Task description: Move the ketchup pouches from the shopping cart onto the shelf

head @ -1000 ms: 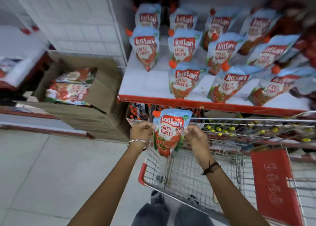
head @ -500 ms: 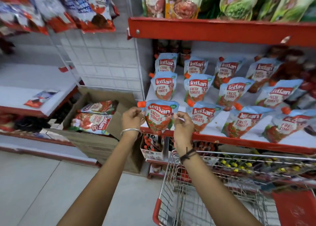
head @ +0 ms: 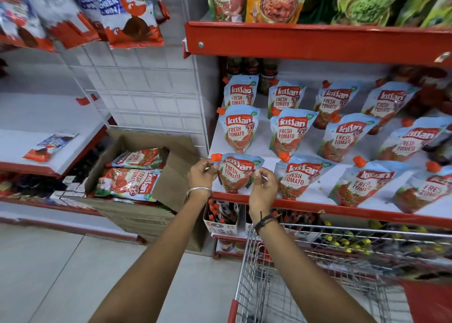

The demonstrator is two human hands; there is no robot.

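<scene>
A person is setting a ketchup pouch (head: 236, 176) down at the front left corner of the white shelf (head: 265, 157), its bottom edge resting just behind the red lip, beside the other pouches (head: 302, 178) already lined up in rows. The left hand (head: 202, 174) is pinching the pouch's upper left corner under the orange cap, and the right hand (head: 263, 184) is pinching its right edge. A second ago the pouch was hanging over the shopping cart (head: 254, 269), so this one is almost placed; the hands are only needing to let go.
</scene>
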